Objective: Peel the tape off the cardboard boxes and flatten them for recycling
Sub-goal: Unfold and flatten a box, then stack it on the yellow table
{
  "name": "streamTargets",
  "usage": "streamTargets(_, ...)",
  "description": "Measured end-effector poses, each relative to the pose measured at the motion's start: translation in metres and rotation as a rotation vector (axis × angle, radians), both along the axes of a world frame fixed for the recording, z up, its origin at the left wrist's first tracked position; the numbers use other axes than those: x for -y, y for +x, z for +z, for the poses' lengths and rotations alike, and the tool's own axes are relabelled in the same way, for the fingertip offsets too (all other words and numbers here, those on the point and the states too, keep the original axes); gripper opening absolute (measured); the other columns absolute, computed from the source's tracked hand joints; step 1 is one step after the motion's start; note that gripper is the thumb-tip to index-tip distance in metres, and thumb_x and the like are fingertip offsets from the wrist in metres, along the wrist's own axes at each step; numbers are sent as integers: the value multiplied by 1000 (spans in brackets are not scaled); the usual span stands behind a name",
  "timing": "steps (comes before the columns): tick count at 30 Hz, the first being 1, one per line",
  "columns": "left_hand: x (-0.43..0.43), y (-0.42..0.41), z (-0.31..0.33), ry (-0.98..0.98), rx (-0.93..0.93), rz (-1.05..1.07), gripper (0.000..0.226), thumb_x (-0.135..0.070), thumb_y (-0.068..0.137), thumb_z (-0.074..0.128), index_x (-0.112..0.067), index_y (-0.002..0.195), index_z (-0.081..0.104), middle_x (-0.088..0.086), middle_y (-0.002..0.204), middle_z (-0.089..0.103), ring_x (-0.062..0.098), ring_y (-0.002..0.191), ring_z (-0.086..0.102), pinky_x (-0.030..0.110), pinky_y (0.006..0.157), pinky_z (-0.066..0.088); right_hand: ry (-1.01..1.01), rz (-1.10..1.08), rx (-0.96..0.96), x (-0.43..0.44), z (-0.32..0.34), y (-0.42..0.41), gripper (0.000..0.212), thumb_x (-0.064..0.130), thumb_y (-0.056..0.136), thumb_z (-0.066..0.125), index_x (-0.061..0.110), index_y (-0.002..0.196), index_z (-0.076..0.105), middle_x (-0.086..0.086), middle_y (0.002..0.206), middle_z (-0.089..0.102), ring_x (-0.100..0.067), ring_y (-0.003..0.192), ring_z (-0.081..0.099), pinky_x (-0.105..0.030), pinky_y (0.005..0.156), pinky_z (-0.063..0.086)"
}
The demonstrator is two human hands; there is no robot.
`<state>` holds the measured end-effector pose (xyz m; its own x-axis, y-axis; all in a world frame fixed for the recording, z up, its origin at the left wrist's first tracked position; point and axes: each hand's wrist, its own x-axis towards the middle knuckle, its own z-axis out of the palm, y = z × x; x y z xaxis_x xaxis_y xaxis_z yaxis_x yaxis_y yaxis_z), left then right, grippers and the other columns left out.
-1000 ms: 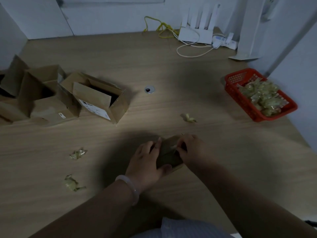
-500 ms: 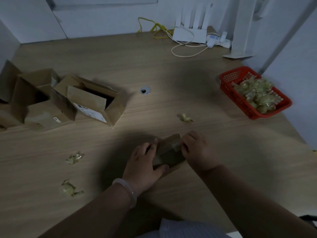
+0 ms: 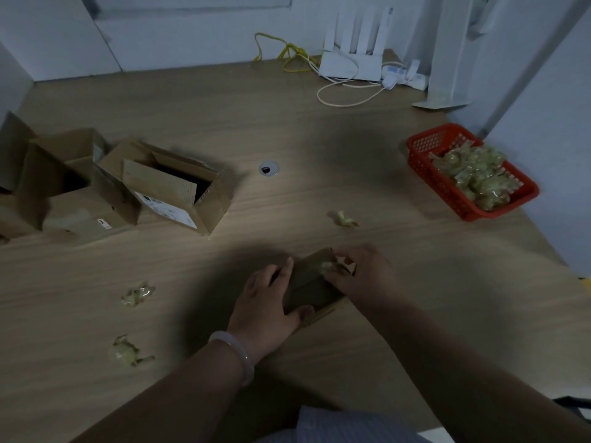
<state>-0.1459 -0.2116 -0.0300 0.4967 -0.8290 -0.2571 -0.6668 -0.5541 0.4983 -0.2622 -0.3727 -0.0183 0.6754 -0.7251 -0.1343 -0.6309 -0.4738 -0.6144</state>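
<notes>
While the left hand grips the small cardboard box to steady it on the table, front centre, the right hand pinches a crumpled tape strip at its far corner, likely for peeling.

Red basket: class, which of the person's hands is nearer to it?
Right. The right hand lies below-left of the red basket; the left hand sits farther left, beyond the small box.
</notes>
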Motion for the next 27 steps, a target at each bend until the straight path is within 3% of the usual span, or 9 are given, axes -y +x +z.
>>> streamTargets(3, 0, -1, 0, -13, -4, 2, 91, -63, 84, 51, -33, 152, 0, -9, 149, 15, 14, 137, 12, 29, 113, 15, -42, 67, -29, -3, -1, 1, 19, 33, 79, 74, 21, 92, 69, 4, 91, 54, -19, 89, 60, -24, 78, 45)
streamTargets(6, 0, 0, 1, -12, 2, 9, 90, -63, 84, 51, -32, 152, 1, -9, 149, 16, 15, 138, 14, 30, 114, 17, -104, 93, -18, -4, -2, 0, 15, 33, 81, 72, 26, 76, 60, 8, 76, 53, -19, 78, 58, -28, 68, 44)
streamTargets(11, -2, 1, 2, -5, -9, -9, 89, -63, 85, 50, -34, 151, -1, -10, 150, 14, 15, 138, 13, 32, 115, 18, -22, -180, 105, 7, -3, -7, 23, 19, 78, 72, 23, 67, 53, 7, 65, 56, -22, 71, 62, -31, 61, 46)
streamTargets(13, -2, 1, 1, -7, -17, -14, 89, -64, 85, 49, -34, 151, -1, -11, 149, 13, 15, 138, 12, 32, 114, 18, -51, -173, 130, 8, -2, -10, 19, 14, 77, 70, 17, 68, 54, 0, 69, 57, -26, 72, 59, -33, 61, 45)
streamTargets(17, -2, 2, 2, -10, -27, -19, 89, -64, 84, 50, -34, 151, 0, -11, 150, 14, 16, 139, 13, 33, 116, 20, -238, 56, 56, 3, 1, -7, 5, 14, 82, 63, 15, 87, 62, -8, 96, 57, -31, 85, 57, -36, 68, 46)
streamTargets(20, -2, 1, 1, -19, -8, -19, 89, -63, 84, 51, -33, 152, 2, -9, 148, 17, 16, 137, 15, 33, 115, 21, -307, 252, -28, -6, 2, -1, 21, 19, 85, 59, 16, 105, 67, -7, 110, 59, -29, 101, 55, -37, 83, 47)
streamTargets(24, -2, 2, -1, -22, -12, -4, 89, -63, 84, 52, -33, 152, 1, -10, 149, 16, 15, 138, 14, 33, 116, 21, -282, 302, 38, -16, 3, -3, 23, 30, 86, 65, 13, 100, 72, -9, 100, 63, -29, 96, 59, -37, 83, 50)
streamTargets(27, -2, 2, -3, -35, 15, -18, 90, -63, 84, 51, -32, 152, 1, -9, 149, 16, 15, 138, 14, 32, 115, 19, -92, 118, 61, -9, 5, 1, 21, 27, 84, 68, 18, 103, 70, -5, 99, 63, -24, 93, 61, -33, 83, 49)
